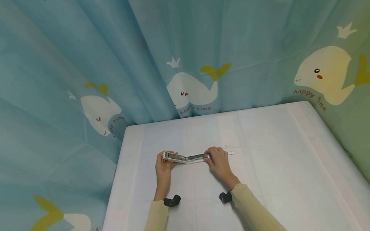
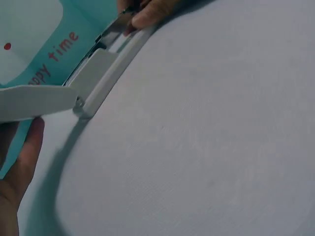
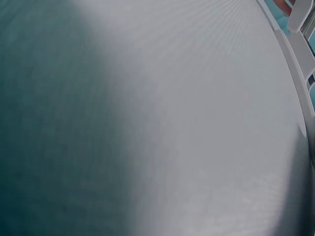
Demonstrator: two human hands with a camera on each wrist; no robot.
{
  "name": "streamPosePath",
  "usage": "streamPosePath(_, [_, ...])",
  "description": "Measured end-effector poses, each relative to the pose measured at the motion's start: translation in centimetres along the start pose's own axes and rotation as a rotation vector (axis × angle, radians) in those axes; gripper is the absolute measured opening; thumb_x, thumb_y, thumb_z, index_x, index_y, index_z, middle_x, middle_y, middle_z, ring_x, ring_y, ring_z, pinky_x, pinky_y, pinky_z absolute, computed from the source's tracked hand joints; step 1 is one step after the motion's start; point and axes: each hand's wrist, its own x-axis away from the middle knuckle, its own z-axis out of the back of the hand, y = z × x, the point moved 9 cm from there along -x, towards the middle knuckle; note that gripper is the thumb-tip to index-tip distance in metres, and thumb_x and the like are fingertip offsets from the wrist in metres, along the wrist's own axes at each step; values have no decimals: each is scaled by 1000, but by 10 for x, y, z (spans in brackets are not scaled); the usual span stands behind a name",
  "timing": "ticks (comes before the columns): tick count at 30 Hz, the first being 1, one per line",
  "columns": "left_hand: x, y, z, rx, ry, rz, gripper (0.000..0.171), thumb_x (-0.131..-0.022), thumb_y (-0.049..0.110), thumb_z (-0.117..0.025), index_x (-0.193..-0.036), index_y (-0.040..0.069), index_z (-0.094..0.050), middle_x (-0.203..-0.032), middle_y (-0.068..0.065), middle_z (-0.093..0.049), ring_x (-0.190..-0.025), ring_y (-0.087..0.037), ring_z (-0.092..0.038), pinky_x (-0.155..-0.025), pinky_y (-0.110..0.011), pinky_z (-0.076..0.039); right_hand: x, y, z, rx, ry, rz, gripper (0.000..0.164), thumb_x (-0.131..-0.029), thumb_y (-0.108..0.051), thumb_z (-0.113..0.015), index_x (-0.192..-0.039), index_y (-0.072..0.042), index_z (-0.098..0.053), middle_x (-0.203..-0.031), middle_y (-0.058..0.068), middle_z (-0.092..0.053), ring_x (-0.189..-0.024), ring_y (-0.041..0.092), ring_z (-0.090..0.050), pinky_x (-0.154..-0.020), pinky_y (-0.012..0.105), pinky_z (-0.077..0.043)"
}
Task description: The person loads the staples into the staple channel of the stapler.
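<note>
A blue-green curtain (image 1: 250,40), printed with whales and "happy time", hangs beyond the far, left and right edges of the tabletop (image 1: 283,166), whose pale cover is faintly striped. Two yellowish sleeves (image 1: 254,209) reach over it, with a black wrist camera (image 1: 172,201) at each cuff. The right hand (image 1: 218,164) has thumb and fingers clamped on the right end of a white stapler (image 1: 184,160), seemingly to steady its base; the left hand (image 1: 163,168) has its fingers closed round the raised top half, probably to hold the hinge spread. The stapler is left of the tabletop's middle, nearer its far edge, opened so that the metal inside shows. Just right of the right hand lies a thin pale strip (image 1: 231,152), perhaps staples; whether they touch I cannot tell
</note>
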Motion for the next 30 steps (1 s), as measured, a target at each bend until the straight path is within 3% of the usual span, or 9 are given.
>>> streamPosePath(6, [-14,8,5,-109,-158,31,39,-97,-3,-60,-131,-13,-42,-136,-36,-54,-129,-38,-65,-95,-26,-61,-1,-1,0,3,0,0,22,-95,-25,-75,-113,-14,-67,-121,5,-71,-121,31,-57,-105,53,-39])
streamPosePath(11, [-24,14,11,-334,-229,110,38,-93,-7,-67,-126,-3,-50,-134,-25,-63,-129,-39,-64,-92,-23,-61,0,0,-1,6,-9,-14,22,-95,-26,-74,-113,-14,-67,-121,5,-70,-120,30,-56,-105,52,-39])
streamPosePath(14, [-28,20,13,-492,-240,111,37,-92,-5,-70,-124,6,-56,-132,-16,-69,-127,-34,-66,-92,-28,-61,0,1,-2,4,-9,-15,23,-95,-27,-74,-113,-14,-67,-121,5,-70,-121,31,-56,-106,53,-39])
streamPosePath(18, [-29,31,11,-707,-261,56,36,-93,2,-73,-123,13,-58,-127,-14,-72,-114,-32,-71,-87,-40,-60,0,2,-2,2,-8,-18,23,-96,-27,-74,-113,-14,-67,-121,5,-70,-120,30,-57,-107,53,-39])
streamPosePath(23, [-28,47,10,-993,-260,-25,35,-91,15,-79,-122,16,-61,-111,-9,-75,-88,-21,-65,-78,-42,-54,0,1,-2,5,1,-9,24,-95,-27,-75,-113,-14,-67,-121,5,-71,-121,31,-57,-106,54,-39])
streamPosePath(27, [-27,55,6,-1106,-292,-94,40,-91,20,-81,-127,15,-64,-107,-5,-74,-82,-18,-59,-75,-39,-51,0,1,-2,2,4,-2,24,-95,-27,-75,-113,-14,-67,-122,5,-71,-122,32,-57,-106,55,-39])
streamPosePath(30, [-26,61,2,-1152,-326,-162,45,-91,20,-82,-132,13,-66,-114,-6,-76,-89,-21,-67,-80,-42,-56,1,1,-1,-1,4,2,24,-95,-27,-76,-112,-14,-67,-120,5,-71,-121,31,-57,-106,55,-40])
